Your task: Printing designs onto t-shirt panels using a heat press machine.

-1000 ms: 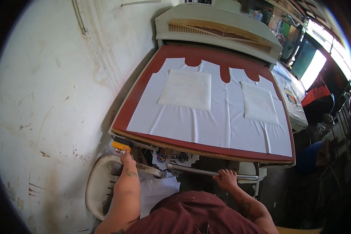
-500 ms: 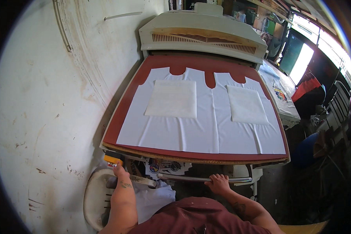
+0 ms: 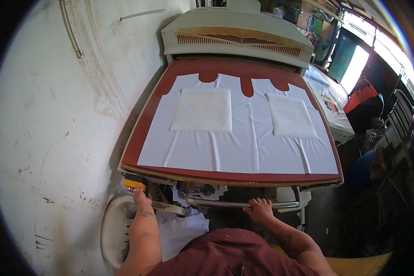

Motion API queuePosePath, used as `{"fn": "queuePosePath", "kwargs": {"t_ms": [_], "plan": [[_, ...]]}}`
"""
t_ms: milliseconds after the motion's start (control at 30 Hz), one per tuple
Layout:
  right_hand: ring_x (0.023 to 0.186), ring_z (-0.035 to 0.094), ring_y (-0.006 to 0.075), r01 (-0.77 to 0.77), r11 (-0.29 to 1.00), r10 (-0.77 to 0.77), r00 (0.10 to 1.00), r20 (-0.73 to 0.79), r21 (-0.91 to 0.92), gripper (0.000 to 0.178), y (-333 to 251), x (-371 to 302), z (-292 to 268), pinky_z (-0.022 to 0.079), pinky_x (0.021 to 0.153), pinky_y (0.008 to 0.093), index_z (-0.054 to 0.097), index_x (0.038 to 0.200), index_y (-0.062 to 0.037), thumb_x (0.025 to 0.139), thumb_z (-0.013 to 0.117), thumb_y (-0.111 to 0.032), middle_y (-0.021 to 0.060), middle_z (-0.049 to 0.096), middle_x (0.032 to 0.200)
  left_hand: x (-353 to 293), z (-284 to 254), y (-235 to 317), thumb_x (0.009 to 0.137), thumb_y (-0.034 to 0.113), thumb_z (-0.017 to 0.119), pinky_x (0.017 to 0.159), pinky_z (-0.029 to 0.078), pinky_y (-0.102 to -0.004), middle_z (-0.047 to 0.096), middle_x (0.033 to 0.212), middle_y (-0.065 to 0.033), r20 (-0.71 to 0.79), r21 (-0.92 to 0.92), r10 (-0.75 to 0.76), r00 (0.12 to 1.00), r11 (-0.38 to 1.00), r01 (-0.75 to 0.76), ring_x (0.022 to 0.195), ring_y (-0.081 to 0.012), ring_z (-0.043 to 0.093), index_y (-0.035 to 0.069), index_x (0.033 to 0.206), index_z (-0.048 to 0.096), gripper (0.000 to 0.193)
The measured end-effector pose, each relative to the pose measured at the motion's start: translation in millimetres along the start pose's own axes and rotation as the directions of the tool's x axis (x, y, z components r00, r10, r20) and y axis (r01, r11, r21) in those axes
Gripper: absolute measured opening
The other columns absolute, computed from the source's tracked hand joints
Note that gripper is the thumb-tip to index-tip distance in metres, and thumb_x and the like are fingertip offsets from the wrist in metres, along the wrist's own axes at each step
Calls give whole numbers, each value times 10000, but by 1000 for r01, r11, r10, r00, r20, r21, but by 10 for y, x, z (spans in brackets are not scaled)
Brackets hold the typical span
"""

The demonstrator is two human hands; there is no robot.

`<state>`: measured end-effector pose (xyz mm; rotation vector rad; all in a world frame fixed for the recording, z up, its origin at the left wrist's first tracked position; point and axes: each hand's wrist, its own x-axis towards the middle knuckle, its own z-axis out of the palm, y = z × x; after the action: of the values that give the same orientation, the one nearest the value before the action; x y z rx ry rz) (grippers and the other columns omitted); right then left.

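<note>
My right hand (image 3: 261, 210) is wrapped over a shiny metal bar handle (image 3: 221, 203) along the front of a heat press. At the table's front left corner, my left hand (image 3: 142, 198) touches a yellow control box (image 3: 134, 184); its fingers are mostly hidden. Two white fabric shirt panels lie side by side on the press's red bed: a left panel (image 3: 198, 152) and a right panel (image 3: 292, 156). A pale rectangular sheet (image 3: 202, 110) rests on the left one, and another pale sheet (image 3: 292, 116) on the right one. Both panels show soft creases.
Behind the bed stands the press's cream vented housing (image 3: 237, 34). A stained white wall (image 3: 55, 138) runs close on the left. Below my left arm is a white plastic chair (image 3: 110, 225) beside white cloth (image 3: 184, 232). A side table (image 3: 329, 108) holds printed fabric at right.
The bed and panels appear slightly higher in the picture. Both hands keep their places on the control box and the bar handle.
</note>
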<state>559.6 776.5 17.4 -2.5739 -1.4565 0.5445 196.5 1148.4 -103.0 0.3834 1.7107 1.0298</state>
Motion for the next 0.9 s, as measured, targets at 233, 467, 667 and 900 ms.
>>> {"fn": "queuePosePath", "kwargs": {"t_ms": [233, 467, 667, 900], "plan": [[1102, 484, 305, -32, 999, 32, 999, 24, -5, 474, -35, -37, -58, 284, 975, 423, 588, 1098, -106, 839, 526, -498, 128, 576, 1090, -126, 58, 48, 878, 329, 591, 1047, 268, -461, 350, 1432, -115, 49, -20, -49, 998, 999, 50, 1305, -292, 341, 36, 1349, 394, 588], [1076, 501, 292, 14, 1000, -14, 1000, 4, 10, 490, -27, -2, 23, 301, 959, 426, 595, 1084, -113, 807, 554, -516, 108, 582, 1068, -341, 89, 65, 866, 268, 619, 892, 424, -423, 541, 1217, -127, -173, -114, 132, 976, 982, -153, 1072, -261, 528, -17, 1194, 504, 449], [856, 615, 286, 43, 909, -35, 999, -25, 416, 367, -100, 592, -501, 473, 772, 398, 643, 997, -58, 786, 673, -357, 140, 624, 957, -2941, 446, 972, 906, 276, 565, 731, 436, -303, 575, 947, -92, 811, -486, 455, 368, 874, -11, 836, -168, 541, 30, 971, 557, 255], [805, 621, 277, -292, 774, 295, 951, 89, 561, 481, -449, 2935, -719, 484, 688, 367, 608, 1011, 27, 817, 623, -413, 165, 641, 882, -5210, 944, 1355, 927, 280, 531, 623, 426, -235, 563, 805, -65, 476, -555, 713, -515, 698, 453, 720, -119, 523, -11, 971, 615, 306]]}}
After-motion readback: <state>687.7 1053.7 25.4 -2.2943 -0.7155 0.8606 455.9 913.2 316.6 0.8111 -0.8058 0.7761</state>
